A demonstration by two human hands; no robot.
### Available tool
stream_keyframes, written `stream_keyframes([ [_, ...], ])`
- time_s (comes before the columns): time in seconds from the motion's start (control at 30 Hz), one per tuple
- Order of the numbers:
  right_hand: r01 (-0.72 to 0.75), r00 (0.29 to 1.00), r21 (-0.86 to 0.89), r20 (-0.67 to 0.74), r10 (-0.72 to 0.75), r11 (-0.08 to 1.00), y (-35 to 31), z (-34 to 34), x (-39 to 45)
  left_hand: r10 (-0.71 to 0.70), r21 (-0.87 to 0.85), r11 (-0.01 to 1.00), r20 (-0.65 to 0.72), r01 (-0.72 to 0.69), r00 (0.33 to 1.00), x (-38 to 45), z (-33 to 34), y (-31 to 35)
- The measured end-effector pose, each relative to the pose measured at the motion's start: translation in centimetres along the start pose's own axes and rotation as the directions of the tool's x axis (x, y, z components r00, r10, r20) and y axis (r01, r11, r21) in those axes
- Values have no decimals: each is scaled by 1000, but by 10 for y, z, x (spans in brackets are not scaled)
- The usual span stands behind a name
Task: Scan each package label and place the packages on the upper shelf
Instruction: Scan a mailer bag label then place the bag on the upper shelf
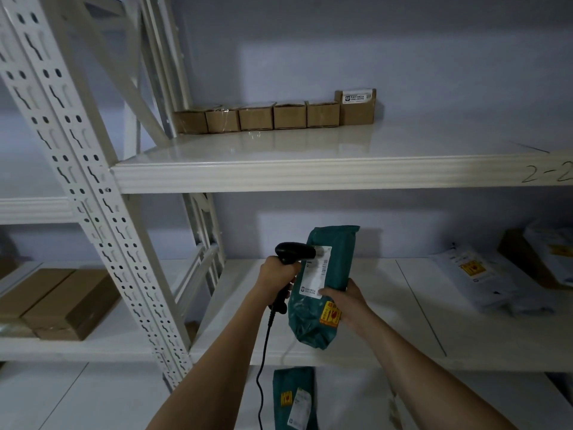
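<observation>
On the far left I see big brown boxes (59,302) lying on a low shelf, behind the white post (93,193) full of holes. Next comes my left hand (277,273), with its grip curled tight round the handle of the black scanner (294,252). The scanner's nose points right at the white label (316,271) and sits just beside it. Its black cord (263,361) hangs down past my left arm. My right hand (347,304) has its grip round the side of the green package (325,287), holding it up on end in front of the middle shelf (403,308). A yellow sticker (330,316) shows near my right thumb. Up above, the upper shelf (310,178) has a row of small brown boxes (273,114) at the back, touching side by side. Down low lies another green package (294,398). On the far right of the middle shelf rest white bags (483,280).
</observation>
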State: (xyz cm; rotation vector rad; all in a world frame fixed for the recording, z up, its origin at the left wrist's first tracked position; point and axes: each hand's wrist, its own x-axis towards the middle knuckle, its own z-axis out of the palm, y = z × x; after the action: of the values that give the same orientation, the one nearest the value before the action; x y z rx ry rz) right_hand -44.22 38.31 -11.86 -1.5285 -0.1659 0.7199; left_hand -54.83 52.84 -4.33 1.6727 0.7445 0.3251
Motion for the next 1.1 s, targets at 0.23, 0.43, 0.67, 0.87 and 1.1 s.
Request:
stream_keyframes([
  [0.23,-20,1000,4,3,20,1000,1,0,0,-20,-20,1000,-16,19,1000,4,0,-3],
  [0.43,-26,1000,51,0,26,998,3,-1,1,-52,-37,998,-37,51,998,11,-5,-13],
  [0.67,-81,997,119,3,81,990,6,-7,10,-235,-298,928,-7,222,972,24,-16,-67],
  [0.87,-149,987,93,-39,153,984,18,-21,20,-413,-314,888,-224,336,883,39,-23,-129],
  [1.1,-243,964,108,-82,252,964,42,-30,32,-460,-262,879,-250,397,852,54,-18,-162],
])
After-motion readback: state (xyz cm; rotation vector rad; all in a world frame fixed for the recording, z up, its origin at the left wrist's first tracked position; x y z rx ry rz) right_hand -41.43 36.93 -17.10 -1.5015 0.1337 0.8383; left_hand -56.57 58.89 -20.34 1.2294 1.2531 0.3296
